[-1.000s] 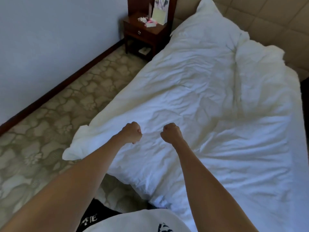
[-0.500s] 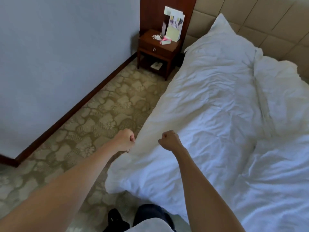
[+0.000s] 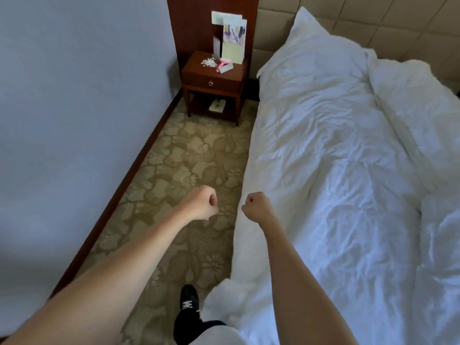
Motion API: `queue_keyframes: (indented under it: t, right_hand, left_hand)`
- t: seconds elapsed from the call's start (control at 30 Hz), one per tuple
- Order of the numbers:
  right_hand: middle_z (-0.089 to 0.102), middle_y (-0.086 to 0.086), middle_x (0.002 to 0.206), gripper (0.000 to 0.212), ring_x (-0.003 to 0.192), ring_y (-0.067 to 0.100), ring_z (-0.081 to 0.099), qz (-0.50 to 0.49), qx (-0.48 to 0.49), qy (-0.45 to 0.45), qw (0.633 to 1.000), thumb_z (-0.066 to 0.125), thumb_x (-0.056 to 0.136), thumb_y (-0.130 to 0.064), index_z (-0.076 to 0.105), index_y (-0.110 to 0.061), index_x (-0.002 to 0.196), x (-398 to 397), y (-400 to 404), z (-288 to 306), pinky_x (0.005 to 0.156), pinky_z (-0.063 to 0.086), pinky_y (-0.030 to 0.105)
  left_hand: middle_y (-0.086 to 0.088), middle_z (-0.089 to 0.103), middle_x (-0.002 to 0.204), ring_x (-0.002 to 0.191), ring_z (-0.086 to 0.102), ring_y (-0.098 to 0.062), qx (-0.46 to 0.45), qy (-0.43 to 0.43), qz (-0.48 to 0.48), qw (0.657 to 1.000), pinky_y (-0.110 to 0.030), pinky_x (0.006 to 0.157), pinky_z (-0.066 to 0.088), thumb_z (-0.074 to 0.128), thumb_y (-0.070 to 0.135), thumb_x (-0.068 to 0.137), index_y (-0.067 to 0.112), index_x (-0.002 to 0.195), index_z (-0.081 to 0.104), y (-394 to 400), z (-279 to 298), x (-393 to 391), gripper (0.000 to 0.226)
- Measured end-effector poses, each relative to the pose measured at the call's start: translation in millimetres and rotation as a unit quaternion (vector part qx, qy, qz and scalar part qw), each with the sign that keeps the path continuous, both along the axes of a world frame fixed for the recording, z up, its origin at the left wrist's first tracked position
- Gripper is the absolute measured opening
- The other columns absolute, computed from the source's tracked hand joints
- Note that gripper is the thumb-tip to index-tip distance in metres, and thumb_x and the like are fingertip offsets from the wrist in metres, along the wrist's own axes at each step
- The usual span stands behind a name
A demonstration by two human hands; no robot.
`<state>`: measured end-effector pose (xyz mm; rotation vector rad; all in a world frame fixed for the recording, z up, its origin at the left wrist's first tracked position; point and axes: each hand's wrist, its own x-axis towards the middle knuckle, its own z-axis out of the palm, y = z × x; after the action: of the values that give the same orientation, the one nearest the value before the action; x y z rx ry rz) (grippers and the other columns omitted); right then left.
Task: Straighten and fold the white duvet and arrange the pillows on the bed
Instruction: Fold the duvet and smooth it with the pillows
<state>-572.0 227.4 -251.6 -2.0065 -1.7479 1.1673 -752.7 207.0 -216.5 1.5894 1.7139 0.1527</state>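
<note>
Now both fists are curled tight and hold nothing: the left hand [image 3: 202, 202] over the carpet [image 3: 179, 170], the right hand [image 3: 256, 204] at the duvet [image 3: 323, 170] edge; best grip that rumpled side hem, pull it taut along the bed, pillow [image 3: 311, 38] waiting at the headboard [image 3: 361, 18]

Carpet aisle [image 3: 189, 175] open; nightstand [image 3: 214, 83] seemingly blocks its end.

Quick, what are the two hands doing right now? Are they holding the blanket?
Left hand: curled into a fist above the carpet, holding nothing.
Right hand: a fist at the edge of the white duvet, apparently empty.
</note>
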Motion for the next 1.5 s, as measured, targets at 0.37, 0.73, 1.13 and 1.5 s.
queue_keyframes:
  t: [0.37,0.73,1.13,1.5]
  right_hand:
    - [0.03,-0.002,0.055,0.042,0.052,0.013,0.032,-0.069,0.015,0.036,0.997,0.055,0.085,-0.007,0.029,-0.017,0.054,-61,153,35,0.052,0.032,0.025]
    - [0.022,0.0,0.057,0.042,0.049,0.015,0.025,-0.215,-0.045,-0.017,0.975,0.052,0.085,-0.008,0.021,-0.017,0.056,-28,334,16,0.049,0.023,0.025]
    - [0.013,0.001,0.059,0.045,0.053,0.015,0.014,-0.463,-0.034,-0.029,0.885,0.045,0.078,0.008,0.016,-0.019,0.056,78,450,38,0.056,0.013,0.033]
    - [0.016,-0.001,0.057,0.043,0.051,0.014,0.017,-0.519,0.005,0.012,0.855,0.046,0.079,0.005,0.018,-0.019,0.057,202,666,26,0.051,0.013,0.029]
  left_hand:
    - [-0.004,0.073,0.073,0.071,0.072,-0.019,0.009,0.016,-0.058,0.998,-0.036,0.067,0.058,0.061,0.014,0.084,0.015,0.082,0.062,193,18,-81,0.003]
    - [-0.006,0.07,0.083,0.067,0.07,-0.018,-0.011,0.029,-0.217,0.976,-0.029,0.058,0.052,0.059,0.011,0.086,0.009,0.083,0.064,446,-23,-57,0.006]
    - [-0.01,0.069,0.091,0.079,0.071,-0.025,-0.022,0.012,-0.468,0.884,-0.039,0.075,0.059,0.053,0.014,0.089,0.009,0.091,0.06,661,4,117,0.009]
    - [-0.011,0.071,0.086,0.064,0.067,-0.022,0.0,0.041,-0.523,0.851,-0.032,0.063,0.055,0.049,0.009,0.09,0.003,0.092,0.063,885,19,281,0.015]
